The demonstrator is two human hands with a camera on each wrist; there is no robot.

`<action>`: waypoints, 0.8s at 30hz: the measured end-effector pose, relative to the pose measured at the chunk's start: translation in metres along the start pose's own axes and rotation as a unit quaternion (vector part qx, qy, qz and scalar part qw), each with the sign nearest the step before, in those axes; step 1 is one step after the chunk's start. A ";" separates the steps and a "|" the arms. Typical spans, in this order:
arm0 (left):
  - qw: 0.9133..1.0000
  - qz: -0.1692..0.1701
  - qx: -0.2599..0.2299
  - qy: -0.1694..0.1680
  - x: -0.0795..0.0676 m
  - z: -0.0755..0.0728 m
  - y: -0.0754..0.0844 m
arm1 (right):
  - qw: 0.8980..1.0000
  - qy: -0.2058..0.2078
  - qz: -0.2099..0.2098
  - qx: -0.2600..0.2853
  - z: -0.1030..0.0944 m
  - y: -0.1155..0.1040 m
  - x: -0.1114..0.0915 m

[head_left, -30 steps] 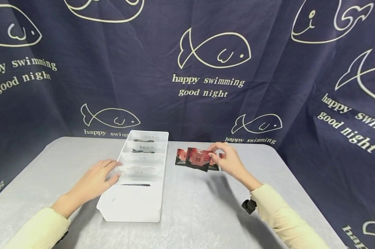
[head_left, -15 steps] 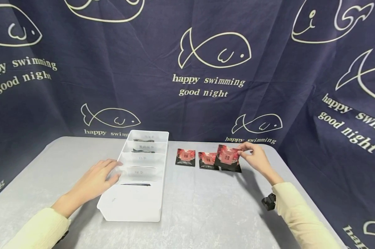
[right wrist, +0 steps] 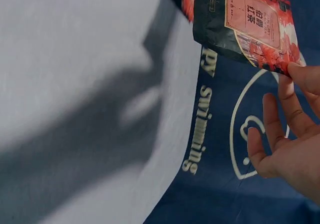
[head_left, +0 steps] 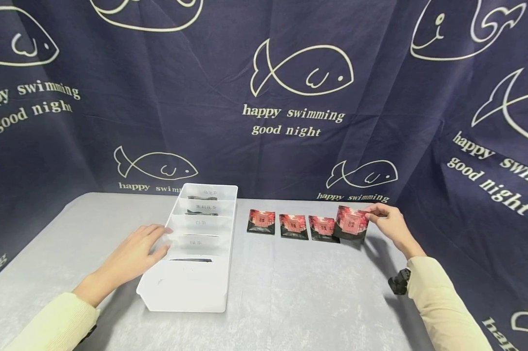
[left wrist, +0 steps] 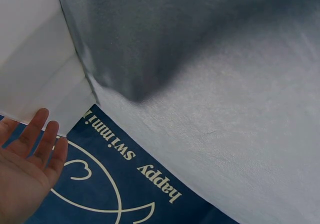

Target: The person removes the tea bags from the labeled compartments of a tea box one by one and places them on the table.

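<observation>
My right hand (head_left: 390, 225) pinches a red-and-black tea sachet (head_left: 351, 222) by its right edge, thumb against the front. The sachet is tilted up and overlaps the right end of a sachet row in the head view. That row holds a left sachet (head_left: 261, 222), a middle one (head_left: 293, 227) and a right one (head_left: 322, 228), all face up. My left hand (head_left: 132, 251) rests at the left rim of a white divided box (head_left: 182, 292), its fingers lying loosely against the side wall. In the right wrist view the held tea sachet (right wrist: 250, 21) shows a pink label with Chinese characters.
Handwritten labels mark the box's dividers (head_left: 202, 224). Dark packet edges (head_left: 201, 198) show in some compartments, their contents mostly hidden. Everything stands on a grey table (head_left: 290, 292), and a dark blue fish-print cloth (head_left: 220, 97) hangs behind and at both sides.
My right hand has moved right along the row with sachets, leaving one in the middle and then one further right on the table. It still pinches one. My left hand and the box stay put.
</observation>
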State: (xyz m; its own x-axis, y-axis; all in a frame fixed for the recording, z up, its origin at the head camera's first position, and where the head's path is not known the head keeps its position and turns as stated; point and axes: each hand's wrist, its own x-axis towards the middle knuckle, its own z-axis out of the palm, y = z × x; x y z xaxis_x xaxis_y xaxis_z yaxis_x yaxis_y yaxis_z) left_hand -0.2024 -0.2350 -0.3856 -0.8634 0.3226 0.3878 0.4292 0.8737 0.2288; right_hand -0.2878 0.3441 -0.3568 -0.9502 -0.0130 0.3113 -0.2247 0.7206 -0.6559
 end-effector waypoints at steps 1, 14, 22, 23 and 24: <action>1.000 0.000 0.000 0.000 0.000 0.000 0.000 | 1.000 -0.001 0.004 0.002 -0.002 0.003 0.000; 1.000 -0.001 0.000 -0.002 0.000 -0.001 0.000 | 0.999 -0.028 0.029 -0.008 -0.008 0.030 0.001; 1.000 -0.002 0.003 -0.005 0.001 0.001 0.000 | 0.999 0.016 0.025 -0.025 0.001 0.041 0.003; 1.000 -0.002 0.002 -0.004 0.001 0.001 0.000 | 0.999 0.021 0.024 -0.029 0.003 0.041 0.004; 1.000 -0.001 0.002 -0.004 0.001 0.001 0.000 | 0.999 0.027 0.025 -0.032 0.004 0.042 0.005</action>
State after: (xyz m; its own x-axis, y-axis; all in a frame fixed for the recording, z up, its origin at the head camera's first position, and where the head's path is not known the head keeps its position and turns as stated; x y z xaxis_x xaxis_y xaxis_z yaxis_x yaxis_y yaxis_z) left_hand -0.2035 -0.2345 -0.3864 -0.8666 0.3228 0.3806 0.4255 0.8764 0.2255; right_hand -0.3029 0.3710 -0.3858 -0.9464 0.0600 0.3173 -0.1617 0.7625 -0.6265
